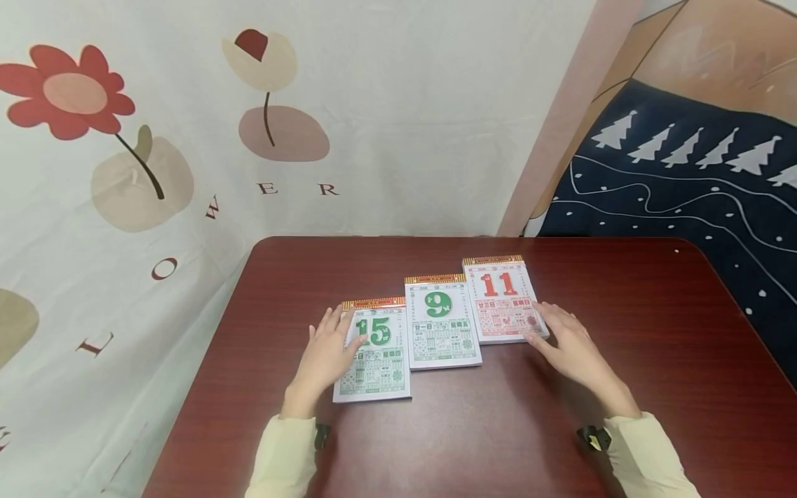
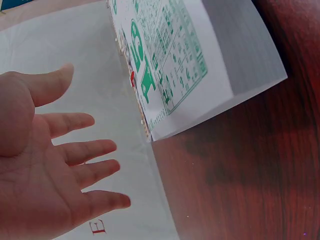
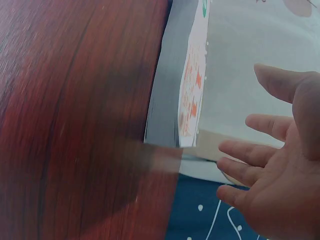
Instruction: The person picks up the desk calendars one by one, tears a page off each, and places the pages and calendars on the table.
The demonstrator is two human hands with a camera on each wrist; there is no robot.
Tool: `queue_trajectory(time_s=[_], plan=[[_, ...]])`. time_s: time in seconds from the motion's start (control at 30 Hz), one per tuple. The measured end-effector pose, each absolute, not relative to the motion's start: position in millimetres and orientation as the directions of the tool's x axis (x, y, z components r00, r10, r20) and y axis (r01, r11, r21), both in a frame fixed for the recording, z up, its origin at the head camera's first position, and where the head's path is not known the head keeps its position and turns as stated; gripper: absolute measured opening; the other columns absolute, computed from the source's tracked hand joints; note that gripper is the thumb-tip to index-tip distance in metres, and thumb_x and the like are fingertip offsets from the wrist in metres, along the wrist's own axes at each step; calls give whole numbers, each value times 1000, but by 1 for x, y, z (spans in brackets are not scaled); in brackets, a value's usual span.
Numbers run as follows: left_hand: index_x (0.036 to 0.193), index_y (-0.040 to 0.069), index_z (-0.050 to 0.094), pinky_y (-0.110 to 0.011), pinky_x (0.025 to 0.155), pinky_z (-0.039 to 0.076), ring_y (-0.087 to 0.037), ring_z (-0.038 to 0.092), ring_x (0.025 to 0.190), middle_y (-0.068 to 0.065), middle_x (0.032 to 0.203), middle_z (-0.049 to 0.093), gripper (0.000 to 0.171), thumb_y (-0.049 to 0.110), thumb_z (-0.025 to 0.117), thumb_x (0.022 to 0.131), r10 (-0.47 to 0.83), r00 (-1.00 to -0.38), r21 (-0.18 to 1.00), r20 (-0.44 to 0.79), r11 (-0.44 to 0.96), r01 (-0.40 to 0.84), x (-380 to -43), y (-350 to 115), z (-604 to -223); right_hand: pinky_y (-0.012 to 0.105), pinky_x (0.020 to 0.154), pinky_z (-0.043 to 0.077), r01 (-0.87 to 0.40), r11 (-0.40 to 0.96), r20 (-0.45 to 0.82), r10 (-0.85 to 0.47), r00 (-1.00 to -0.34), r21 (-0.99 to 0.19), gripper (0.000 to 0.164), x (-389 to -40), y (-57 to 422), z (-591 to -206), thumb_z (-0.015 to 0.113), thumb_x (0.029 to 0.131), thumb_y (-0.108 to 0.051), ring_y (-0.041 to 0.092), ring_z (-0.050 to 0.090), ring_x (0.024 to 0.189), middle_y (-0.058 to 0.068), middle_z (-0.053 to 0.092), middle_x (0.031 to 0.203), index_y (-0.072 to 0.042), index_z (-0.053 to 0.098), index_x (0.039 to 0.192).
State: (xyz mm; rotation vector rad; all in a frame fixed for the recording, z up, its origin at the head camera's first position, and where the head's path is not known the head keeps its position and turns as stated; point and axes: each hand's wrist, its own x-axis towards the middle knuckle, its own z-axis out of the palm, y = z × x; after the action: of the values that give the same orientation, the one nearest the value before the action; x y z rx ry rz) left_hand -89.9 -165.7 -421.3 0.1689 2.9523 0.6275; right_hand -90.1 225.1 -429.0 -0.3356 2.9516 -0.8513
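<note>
Three tear-off calendar pads lie face up on the table in a stepped row. The left pad (image 1: 380, 370) shows a green 15, the middle pad (image 1: 441, 325) a green 9, and the right pad (image 1: 500, 297) a red 11. My left hand (image 1: 325, 354), fingers spread, overlaps the left edge of the 15 pad in the head view. Straight fingers and a raised thumb show on that hand (image 2: 55, 155) in the left wrist view. At the right pad's lower right corner is my right hand (image 1: 574, 349), its fingers loosely extended. Neither hand grips anything.
The dark red wooden table (image 1: 486, 429) has rounded far corners. Behind it hangs a pale curtain (image 1: 405, 124) with flowers and letters. A dark blue cloth (image 1: 672, 187) with white trees hangs at the right. Each wrist wears a dark band below a pale sleeve (image 1: 283, 453).
</note>
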Motion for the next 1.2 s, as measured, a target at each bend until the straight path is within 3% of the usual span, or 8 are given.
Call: queue_trajectory(time_s=[0.27,0.57,0.8,1.2], plan=[[138,-7,35,-56,106,29,-43,33,128,-29,138,38,57,18,57,92,49,-994,529,-95,848,-8,-93,-176,-423,59,101,33,-194,757,10,-241,-971,-624,57,-96,211,-430,63,89,-21,43,38,123,29,42,134,6,41,134],[135,-9,38,-56,106,28,-44,33,127,-29,136,39,49,13,50,94,-3,-988,582,-153,808,-93,-94,-186,-427,56,101,36,-145,686,-49,-254,-966,-713,53,-105,187,-430,63,89,-19,40,42,123,25,46,133,4,46,133],[135,-10,38,-53,105,33,-41,40,124,-28,133,44,45,9,46,95,-14,-984,603,-178,789,-121,-98,-191,-434,48,96,45,-115,532,-83,-335,-939,-839,47,-113,166,-440,61,91,-15,38,52,113,27,50,127,10,47,128],[134,-11,37,-50,96,44,-41,49,115,-30,128,47,46,6,49,94,-31,-971,686,-239,702,-192,-101,-197,-445,45,94,48,-73,512,-157,-392,-906,-856,40,-122,134,-442,59,91,-16,33,56,109,19,58,120,6,53,125]])
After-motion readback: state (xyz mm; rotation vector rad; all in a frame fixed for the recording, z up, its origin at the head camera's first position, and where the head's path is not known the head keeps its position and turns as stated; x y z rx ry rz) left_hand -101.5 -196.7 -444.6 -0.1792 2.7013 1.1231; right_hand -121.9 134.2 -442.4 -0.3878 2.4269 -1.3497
